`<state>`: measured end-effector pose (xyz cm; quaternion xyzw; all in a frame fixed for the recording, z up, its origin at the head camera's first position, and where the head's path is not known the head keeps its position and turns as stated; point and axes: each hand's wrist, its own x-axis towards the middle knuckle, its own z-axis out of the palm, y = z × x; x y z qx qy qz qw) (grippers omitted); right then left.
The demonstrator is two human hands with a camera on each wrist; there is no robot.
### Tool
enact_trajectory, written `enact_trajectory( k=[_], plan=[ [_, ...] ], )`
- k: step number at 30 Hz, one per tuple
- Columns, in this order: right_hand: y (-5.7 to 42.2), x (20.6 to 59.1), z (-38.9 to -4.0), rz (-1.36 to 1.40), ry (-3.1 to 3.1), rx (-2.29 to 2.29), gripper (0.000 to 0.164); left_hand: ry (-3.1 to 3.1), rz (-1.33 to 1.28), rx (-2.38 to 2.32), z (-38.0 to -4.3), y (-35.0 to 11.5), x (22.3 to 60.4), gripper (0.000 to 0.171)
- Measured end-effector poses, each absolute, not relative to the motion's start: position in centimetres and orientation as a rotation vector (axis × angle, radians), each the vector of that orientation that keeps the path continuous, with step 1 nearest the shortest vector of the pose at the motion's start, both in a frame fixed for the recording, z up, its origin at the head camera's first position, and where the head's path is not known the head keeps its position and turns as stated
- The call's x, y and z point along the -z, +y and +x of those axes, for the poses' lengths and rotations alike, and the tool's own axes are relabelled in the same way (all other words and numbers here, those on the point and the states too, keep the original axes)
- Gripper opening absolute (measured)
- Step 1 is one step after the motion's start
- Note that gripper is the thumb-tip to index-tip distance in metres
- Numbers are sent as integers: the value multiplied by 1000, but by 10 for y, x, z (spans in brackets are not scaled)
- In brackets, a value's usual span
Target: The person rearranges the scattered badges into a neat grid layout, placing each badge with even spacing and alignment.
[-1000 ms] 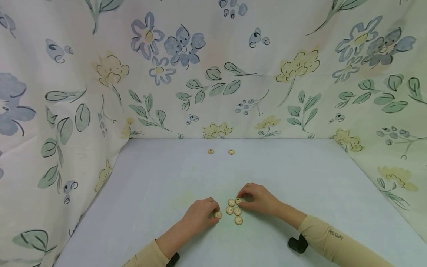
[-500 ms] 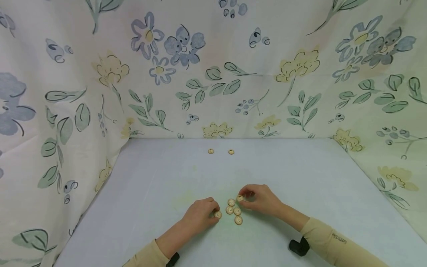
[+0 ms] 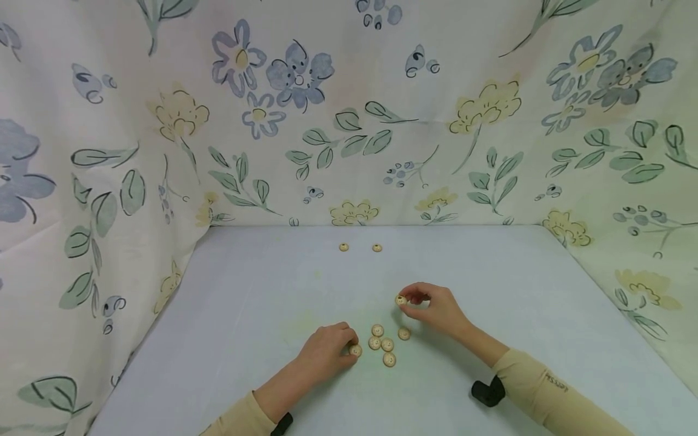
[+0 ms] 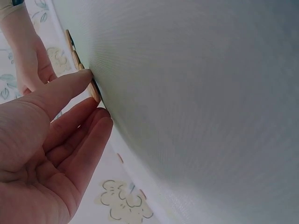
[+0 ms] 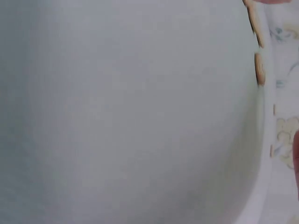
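Note:
My left hand (image 3: pixel 328 350) rests at the table and pinches a pale round wooden disc (image 3: pixel 355 350) between thumb and fingertips. In the left wrist view that disc (image 4: pixel 94 89) stands edge-on at the thumb. Just to its right lies a small cluster of similar discs (image 3: pixel 387 344) with small dark marks. Another loose disc (image 3: pixel 404 333) lies right of the cluster. Beyond it, my right hand (image 3: pixel 436 307) holds a disc (image 3: pixel 400 300) by its edge, a dark spot showing near its top. Only a sliver of the right hand (image 5: pixel 296 158) enters the right wrist view.
Two more discs, a left one (image 3: pixel 344 247) and a right one (image 3: pixel 377 247), lie near the far edge of the pale table (image 3: pixel 262 272). A flowered curtain (image 3: pixel 349 175) hangs behind and at both sides. Black wrist devices are on both forearms.
My right hand has moved away from the cluster, toward the far side and slightly right, carrying its disc. A disc now shows where that hand was. The left hand has stayed still.

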<state>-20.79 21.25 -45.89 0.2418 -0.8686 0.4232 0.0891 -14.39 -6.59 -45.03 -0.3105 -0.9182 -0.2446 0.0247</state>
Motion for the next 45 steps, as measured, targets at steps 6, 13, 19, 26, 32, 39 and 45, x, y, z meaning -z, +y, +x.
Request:
enact_trajectory(
  k=[6, 13, 19, 26, 32, 39, 45],
  plan=[
    [220, 458, -226, 597, -2612, -1268, 18, -2833, -967, 768, -144, -66, 450, 11],
    [229, 462, -254, 501, -2603, -1232, 19, -2836, -965, 766, -145, -67, 451, 10],
    [237, 467, -275, 487, -2566, -1182, 20, -2855, -952, 762, -144, -68, 449, 9],
    [244, 470, -293, 438, -2587, -1149, 21, -2853, -954, 764, -145, -68, 448, 9],
    [245, 467, -309, 354, -2664, -1117, 21, -2865, -953, 770, -146, -68, 449, 9],
    [243, 461, -325, 327, -2707, -1108, 22, -2880, -940, 782, -145, -68, 448, 10],
    [241, 460, -337, 309, -2764, -1088, 24, -2885, -942, 781, -144, -67, 449, 9]
  ],
)
